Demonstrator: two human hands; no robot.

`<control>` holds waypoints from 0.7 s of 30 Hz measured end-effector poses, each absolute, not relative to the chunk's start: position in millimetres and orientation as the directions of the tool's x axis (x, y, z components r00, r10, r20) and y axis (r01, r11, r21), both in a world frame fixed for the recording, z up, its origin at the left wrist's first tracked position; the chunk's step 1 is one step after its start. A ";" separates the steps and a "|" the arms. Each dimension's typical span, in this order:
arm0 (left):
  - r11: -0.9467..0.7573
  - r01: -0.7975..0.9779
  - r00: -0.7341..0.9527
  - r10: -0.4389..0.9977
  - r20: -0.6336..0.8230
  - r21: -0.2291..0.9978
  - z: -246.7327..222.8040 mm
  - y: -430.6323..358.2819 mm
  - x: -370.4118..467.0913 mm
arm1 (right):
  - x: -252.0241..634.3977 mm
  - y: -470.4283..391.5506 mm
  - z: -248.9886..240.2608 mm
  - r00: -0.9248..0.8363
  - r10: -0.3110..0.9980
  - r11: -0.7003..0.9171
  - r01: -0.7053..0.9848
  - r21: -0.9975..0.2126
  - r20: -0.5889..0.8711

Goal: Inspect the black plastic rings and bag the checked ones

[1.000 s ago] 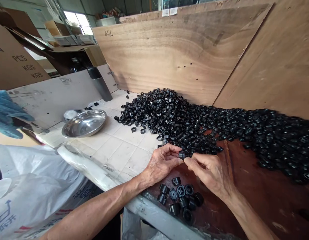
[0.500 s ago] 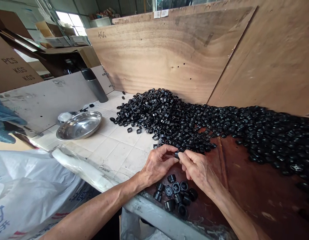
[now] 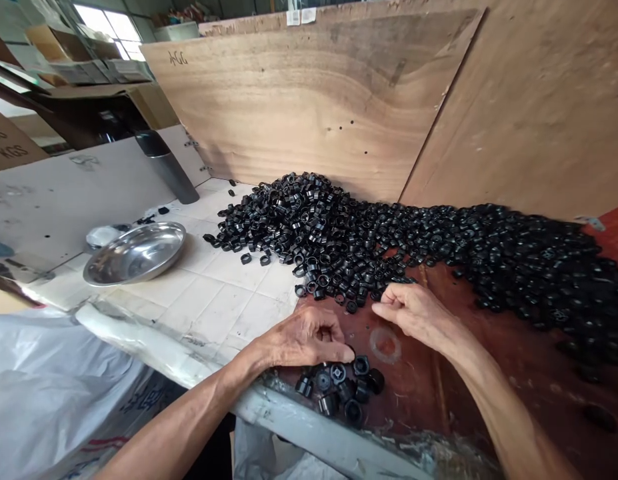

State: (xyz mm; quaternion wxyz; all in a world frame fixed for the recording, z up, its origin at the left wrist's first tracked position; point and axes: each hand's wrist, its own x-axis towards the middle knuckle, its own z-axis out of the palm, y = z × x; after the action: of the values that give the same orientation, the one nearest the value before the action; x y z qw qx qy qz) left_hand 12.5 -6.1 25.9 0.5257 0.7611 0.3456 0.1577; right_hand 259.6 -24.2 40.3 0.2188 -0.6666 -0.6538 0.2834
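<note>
My left hand [image 3: 309,337] hovers over a small cluster of round black plastic caps [image 3: 337,372] near the table's front edge. Its fingers are curled and the thumb lies just above the caps; whatever is under the fingers is hidden. My right hand [image 3: 416,313] is at the near edge of a big heap of black plastic rings [image 3: 309,220]. Thumb and index finger are brought together there, and I cannot make out anything between them. To the right the heap runs on into a spread of black parts [image 3: 513,267].
On the pale left part of the table sit a shiny metal bowl [image 3: 139,253] and a dark bottle [image 3: 169,170]. Plywood boards [image 3: 299,100] wall the back. A white sack [image 3: 63,393] hangs at the front left. The brown surface [image 3: 413,380] carries a faint ring mark.
My hands, together on a small black part before, have come apart. The left moved down over the caps, the right toward the heap. The view has shifted to the right.
</note>
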 end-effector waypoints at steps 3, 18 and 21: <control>-0.234 0.503 0.559 0.823 -0.106 0.832 21.2 -3.9 14.8 | 265.7 -24.2 34.5 -0.078 0.985 -0.031 0.797 -0.604 -0.154; -0.207 0.706 0.125 0.978 0.169 0.678 2.1 -0.5 17.8 | 214.2 -30.6 8.6 -0.223 0.967 0.254 0.881 -0.400 0.124; -0.282 0.769 0.203 0.959 0.199 0.573 -1.2 0.4 17.2 | 210.8 -30.4 6.1 -0.229 0.967 0.254 0.912 -0.323 0.112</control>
State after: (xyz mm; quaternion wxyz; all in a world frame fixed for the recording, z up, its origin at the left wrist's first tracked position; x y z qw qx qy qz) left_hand 17.2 0.4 -1.2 0.1779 0.7550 0.5722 0.2663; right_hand 210.8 -30.4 6.1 0.1454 -0.6035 -0.7783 0.0947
